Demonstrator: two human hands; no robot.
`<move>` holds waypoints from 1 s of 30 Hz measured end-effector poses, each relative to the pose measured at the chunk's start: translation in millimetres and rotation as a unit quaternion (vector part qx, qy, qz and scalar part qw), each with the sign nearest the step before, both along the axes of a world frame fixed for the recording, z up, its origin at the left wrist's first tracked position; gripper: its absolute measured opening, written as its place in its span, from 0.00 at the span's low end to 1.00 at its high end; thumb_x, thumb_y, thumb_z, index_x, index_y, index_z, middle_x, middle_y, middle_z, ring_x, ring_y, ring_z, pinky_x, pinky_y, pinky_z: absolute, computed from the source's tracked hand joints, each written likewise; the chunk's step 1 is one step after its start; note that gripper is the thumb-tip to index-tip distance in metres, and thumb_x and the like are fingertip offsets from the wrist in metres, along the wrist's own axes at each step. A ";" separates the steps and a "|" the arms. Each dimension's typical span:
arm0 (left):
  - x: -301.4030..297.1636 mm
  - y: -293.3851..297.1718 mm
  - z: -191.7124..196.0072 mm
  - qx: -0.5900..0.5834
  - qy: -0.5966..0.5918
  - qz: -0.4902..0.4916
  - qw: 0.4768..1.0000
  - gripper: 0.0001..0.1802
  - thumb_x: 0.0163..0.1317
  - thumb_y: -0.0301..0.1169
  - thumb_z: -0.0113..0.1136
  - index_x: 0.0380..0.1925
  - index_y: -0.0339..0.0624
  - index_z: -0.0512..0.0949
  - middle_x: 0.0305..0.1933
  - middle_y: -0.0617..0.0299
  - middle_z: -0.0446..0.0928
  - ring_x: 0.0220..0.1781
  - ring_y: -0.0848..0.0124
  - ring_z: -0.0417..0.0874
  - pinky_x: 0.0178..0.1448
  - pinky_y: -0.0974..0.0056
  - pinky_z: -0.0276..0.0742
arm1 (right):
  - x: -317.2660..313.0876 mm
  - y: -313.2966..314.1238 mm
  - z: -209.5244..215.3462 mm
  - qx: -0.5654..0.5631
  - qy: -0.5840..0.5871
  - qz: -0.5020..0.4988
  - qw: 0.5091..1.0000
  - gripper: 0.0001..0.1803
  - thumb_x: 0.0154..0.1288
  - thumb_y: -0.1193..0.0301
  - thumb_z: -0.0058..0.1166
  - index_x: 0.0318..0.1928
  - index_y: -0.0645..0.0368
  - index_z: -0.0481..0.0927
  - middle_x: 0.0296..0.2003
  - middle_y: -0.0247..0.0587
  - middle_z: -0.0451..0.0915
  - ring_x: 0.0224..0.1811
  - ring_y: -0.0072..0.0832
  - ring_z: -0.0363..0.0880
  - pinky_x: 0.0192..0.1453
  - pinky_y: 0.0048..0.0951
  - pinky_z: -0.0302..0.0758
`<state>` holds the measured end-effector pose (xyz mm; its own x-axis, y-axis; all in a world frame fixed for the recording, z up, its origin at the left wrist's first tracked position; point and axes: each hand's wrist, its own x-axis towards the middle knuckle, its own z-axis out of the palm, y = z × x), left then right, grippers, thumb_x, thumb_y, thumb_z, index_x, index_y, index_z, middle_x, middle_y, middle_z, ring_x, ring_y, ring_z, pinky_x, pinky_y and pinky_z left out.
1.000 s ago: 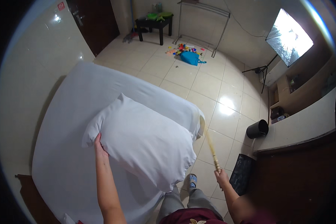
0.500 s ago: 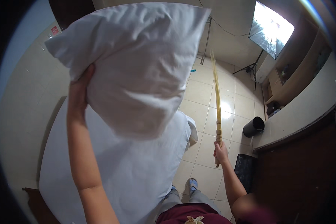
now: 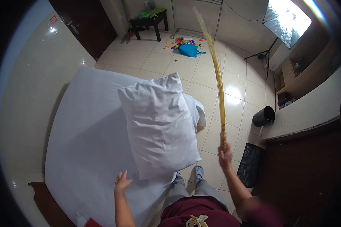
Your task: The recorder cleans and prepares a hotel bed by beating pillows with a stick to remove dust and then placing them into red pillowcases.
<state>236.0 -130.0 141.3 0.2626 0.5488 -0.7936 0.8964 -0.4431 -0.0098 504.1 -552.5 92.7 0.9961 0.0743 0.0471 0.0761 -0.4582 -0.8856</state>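
Note:
A white pillow (image 3: 159,125) is at the right side of the bed, over the white sheet (image 3: 87,125); I cannot tell whether it rests fully on it. Just short of the pillow's near left corner is my left hand (image 3: 122,182), fingers spread and holding nothing. My right hand (image 3: 225,156), out over the floor to the right, is wrapped round the bound handle of a stick broom (image 3: 219,83). The broom's long yellowish bristles point up and away, bending a little left at the tips.
A black bin (image 3: 264,116) and a dark mat (image 3: 250,164) are on the tiled floor at right. Farther off are a lit softbox (image 3: 288,20) on a stand, a blue bag (image 3: 188,50) beside scattered colourful items, and a low black table (image 3: 150,23). A brown headboard (image 3: 51,202) is near left.
My left hand has let go of the raised pillow and drawn back toward me. The pillow has dropped to the bed's right side. The broom stays in my right hand, raised slightly.

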 end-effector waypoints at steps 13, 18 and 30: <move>-87.3 -49.6 -51.9 -0.011 -0.082 0.085 0.993 0.36 0.55 0.41 0.55 0.63 0.46 0.56 0.69 0.52 0.47 0.70 0.56 0.46 0.69 0.57 0.49 | 2.8 103.9 -30.6 -0.024 -0.024 0.064 0.997 0.18 0.62 0.61 0.47 0.43 0.63 0.64 0.25 0.51 0.76 0.26 0.47 0.77 0.31 0.42 0.71; -63.9 -59.3 -49.3 -0.074 -0.127 0.097 0.984 0.33 0.56 0.40 0.55 0.61 0.42 0.60 0.67 0.51 0.53 0.69 0.57 0.51 0.68 0.58 0.53 | 77.8 91.4 -69.7 -0.261 0.197 0.006 0.945 0.19 0.62 0.59 0.47 0.43 0.62 0.65 0.28 0.57 0.75 0.32 0.54 0.75 0.37 0.44 0.71; -79.3 -72.6 -70.6 -0.073 -0.142 0.122 0.980 0.31 0.55 0.41 0.54 0.58 0.40 0.64 0.61 0.47 0.62 0.64 0.55 0.60 0.65 0.58 0.58 | 72.4 67.6 -43.6 -0.218 0.266 0.015 0.939 0.21 0.64 0.54 0.44 0.39 0.61 0.66 0.21 0.49 0.74 0.16 0.34 0.74 0.21 0.37 0.69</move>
<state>156.7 -202.6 70.7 0.3588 0.5092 -0.7823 0.9334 -0.1941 0.3018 576.5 -484.9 49.1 0.8668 -0.0015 -0.4986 -0.3061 -0.7909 -0.5299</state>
